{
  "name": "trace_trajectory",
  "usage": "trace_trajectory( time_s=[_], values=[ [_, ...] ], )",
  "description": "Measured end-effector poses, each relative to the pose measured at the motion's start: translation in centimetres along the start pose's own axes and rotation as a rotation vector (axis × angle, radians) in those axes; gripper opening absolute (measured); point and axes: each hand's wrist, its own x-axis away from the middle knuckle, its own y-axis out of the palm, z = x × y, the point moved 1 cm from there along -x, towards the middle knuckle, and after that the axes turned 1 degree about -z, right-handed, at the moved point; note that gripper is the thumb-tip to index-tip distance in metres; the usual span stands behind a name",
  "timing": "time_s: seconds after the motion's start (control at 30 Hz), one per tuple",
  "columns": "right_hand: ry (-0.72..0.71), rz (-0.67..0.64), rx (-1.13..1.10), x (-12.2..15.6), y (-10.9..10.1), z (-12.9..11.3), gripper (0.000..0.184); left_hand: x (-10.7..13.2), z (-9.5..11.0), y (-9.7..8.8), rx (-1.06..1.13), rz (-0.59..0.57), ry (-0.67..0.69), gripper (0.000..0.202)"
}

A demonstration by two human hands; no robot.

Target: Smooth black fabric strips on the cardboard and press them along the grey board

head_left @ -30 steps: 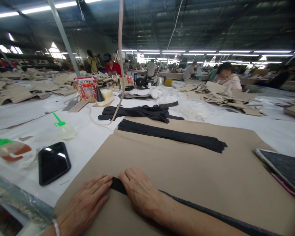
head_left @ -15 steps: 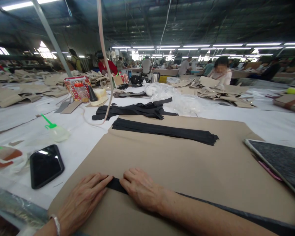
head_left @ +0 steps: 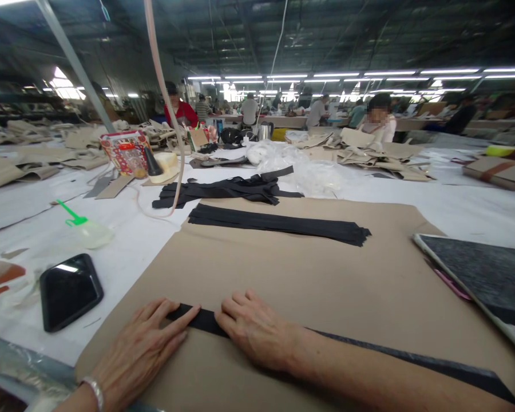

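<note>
A long black fabric strip [head_left: 206, 320] lies on a tan sheet [head_left: 309, 280] in front of me, running from my left fingertips under my right forearm toward the lower right. My left hand [head_left: 143, 343] rests by the strip's left end, fingers spread, the index fingertip on the strip. My right hand [head_left: 255, 332] sits just to the right with its fingers curled down onto the strip; the fingertips are partly hidden. Farther back on the sheet lies a flat stack of black strips [head_left: 278, 223].
A loose heap of black strips [head_left: 227, 190] lies behind the sheet. On the left are a phone [head_left: 71, 293] and a green-tipped bottle [head_left: 90, 232]. A grey-topped board [head_left: 476, 269] is at the right. A hose [head_left: 165, 86] hangs down; co-workers sit farther back.
My left fingers have spread apart, showing more of the strip's left end. My right hand stays curled on the strip. The view has shifted slightly to the right.
</note>
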Motion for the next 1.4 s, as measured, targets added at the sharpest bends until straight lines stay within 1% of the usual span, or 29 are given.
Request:
trace_trajectory(
  time_s=[0.13,0.3,0.5,0.6,0.73,0.8,0.87,0.9,0.97,1.0,1.03,1.1,1.17,1.2,1.27,1.33,1.4],
  values=[
    [0.031,-0.025,-0.014,1.2,-0.6,0.2,0.015,-0.1,0.2,-0.1,-0.018,-0.020,0.004,0.050],
    [0.048,-0.053,-0.015,3.1,-1.4,0.6,0.015,0.0,0.2,-0.1,-0.024,0.006,0.000,0.050],
    [0.082,-0.054,-0.021,5.4,-1.7,0.9,0.019,-0.1,0.3,-0.2,-0.059,-0.005,0.022,0.050],
    [0.090,-0.054,-0.016,6.3,-1.7,1.0,0.019,0.0,0.3,0.0,-0.069,0.008,0.027,0.050],
    [0.093,-0.059,-0.012,7.4,-2.0,1.2,0.017,0.1,0.1,0.4,-0.068,0.010,0.008,0.047],
    [0.093,-0.061,-0.014,8.0,-2.2,1.3,0.016,-0.1,0.4,0.0,-0.080,0.036,-0.012,0.041],
    [0.098,-0.056,-0.011,8.4,-2.2,1.4,0.017,-0.7,1.4,-0.8,-0.101,0.078,-0.075,0.032],
    [0.101,-0.052,-0.008,8.5,-2.2,1.4,0.017,-1.2,2.2,-1.3,-0.109,0.107,-0.117,0.031],
    [0.101,-0.040,0.001,8.6,-2.2,1.4,0.015,-2.4,4.6,-2.0,-0.103,0.173,-0.190,0.031],
    [0.097,-0.034,0.008,8.7,-2.2,1.3,0.014,-3.0,6.0,-2.2,-0.073,0.204,-0.186,0.031],
    [0.093,-0.026,0.016,8.7,-2.1,1.3,0.012,-3.6,7.5,-2.2,-0.018,0.223,-0.148,0.032],
    [0.086,-0.002,0.025,8.7,-2.1,1.3,0.011,-4.6,10.4,-1.5,0.137,0.231,0.005,0.036],
    [0.085,0.024,0.029,9.0,-2.0,1.3,0.012,-5.1,12.5,-0.6,0.238,0.222,0.106,0.040],
    [0.083,0.034,0.030,9.2,-2.0,1.4,0.011,-5.1,13.0,-0.1,0.256,0.209,0.122,0.041],
    [0.076,0.040,0.034,9.8,-2.0,1.5,0.011,-4.9,13.2,0.7,0.249,0.176,0.126,0.045],
    [0.081,0.033,0.036,10.6,-2.1,1.7,0.011,-4.5,12.9,1.0,0.234,0.145,0.140,0.049],
    [0.092,0.024,0.029,11.6,-2.2,1.9,0.012,-4.3,12.4,1.0,0.216,0.139,0.159,0.051]
  ],
)
